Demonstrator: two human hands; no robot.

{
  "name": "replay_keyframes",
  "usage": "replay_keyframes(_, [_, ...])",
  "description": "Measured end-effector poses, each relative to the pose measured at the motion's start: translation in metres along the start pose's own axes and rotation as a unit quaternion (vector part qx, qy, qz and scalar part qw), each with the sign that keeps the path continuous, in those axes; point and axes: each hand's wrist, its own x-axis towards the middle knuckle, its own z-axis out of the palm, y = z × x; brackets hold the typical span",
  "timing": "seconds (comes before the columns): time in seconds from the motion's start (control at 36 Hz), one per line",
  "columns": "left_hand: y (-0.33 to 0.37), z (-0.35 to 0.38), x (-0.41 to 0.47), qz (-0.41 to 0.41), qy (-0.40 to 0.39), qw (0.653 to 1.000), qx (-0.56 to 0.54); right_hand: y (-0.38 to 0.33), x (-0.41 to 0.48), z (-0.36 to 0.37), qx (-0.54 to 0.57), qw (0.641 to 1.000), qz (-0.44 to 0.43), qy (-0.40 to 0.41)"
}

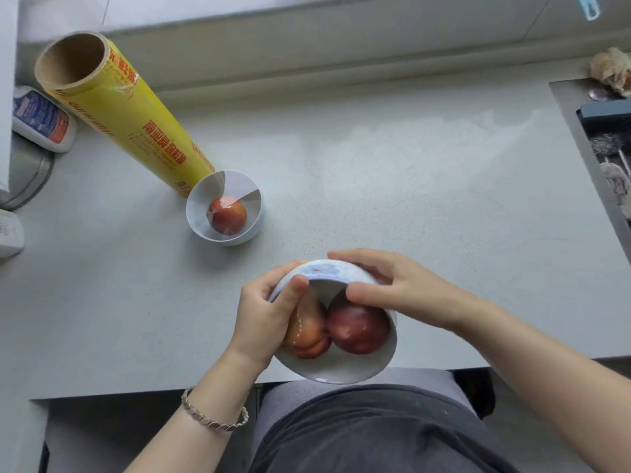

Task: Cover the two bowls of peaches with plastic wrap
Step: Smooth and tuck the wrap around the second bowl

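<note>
Left hand: your left hand [269, 312] grips the left rim of the patterned bowl [341, 370], fingers curled round the outside and thumb laid across the mouth.
Right hand: your right hand [392, 288] grips the far rim of the same bowl, fingers wrapped over the outer wall and thumb pressed on the edge.
Patterned bowl: it is between your two hands, tipped so its mouth faces you, over the near edge of the counter [409, 165].
Peaches: two peaches [358, 327] sit side by side inside it, just under your thumbs.
Film: glossy streaks lie over the fruit; you cannot tell how far the film reaches round the rim.
White bowl: a second bowl [196, 213] stands upright beyond your left hand, well apart from it, with clear film stretched over its mouth.
Single peach: one peach [227, 215] lies under that film.
Wrap roll: the yellow roll [129, 110] stands on end just behind the white bowl, farther out and left of your left hand.
Bracelet: a chain bracelet [211, 418] circles your left wrist.
Bottle: a white bottle with a blue label [41, 119] lies far left, beside the roll.
</note>
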Motion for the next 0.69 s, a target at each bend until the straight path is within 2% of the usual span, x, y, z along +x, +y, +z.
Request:
replay_keyframes(0.11, [0.007,0.013,-0.002,-0.074,0.077,0.991,-0.087,0.011,-0.008,-0.006,0.156,0.987,-0.02,-0.03])
replay_keyframes(0.22, [0.014,0.02,-0.002,-0.123,0.096,0.978,-0.139,0.023,-0.012,-0.004,0.223,0.974,-0.023,0.025])
replay_keyframes(0.36, [0.019,0.011,0.003,-0.115,0.015,0.989,-0.095,0.025,-0.009,-0.006,0.234,0.968,-0.056,0.076])
replay_keyframes(0.44, [0.029,-0.005,0.02,-0.069,-0.052,0.996,0.013,0.024,-0.008,-0.01,0.228,0.969,-0.051,0.08])
replay_keyframes(0.58, [0.043,0.001,0.033,-0.04,-0.197,0.974,0.108,0.017,-0.004,-0.011,0.196,0.979,-0.042,0.043])
replay_keyframes(0.69, [0.029,0.006,0.028,-0.016,-0.134,0.988,0.071,0.015,-0.003,-0.01,0.195,0.98,-0.016,0.045])
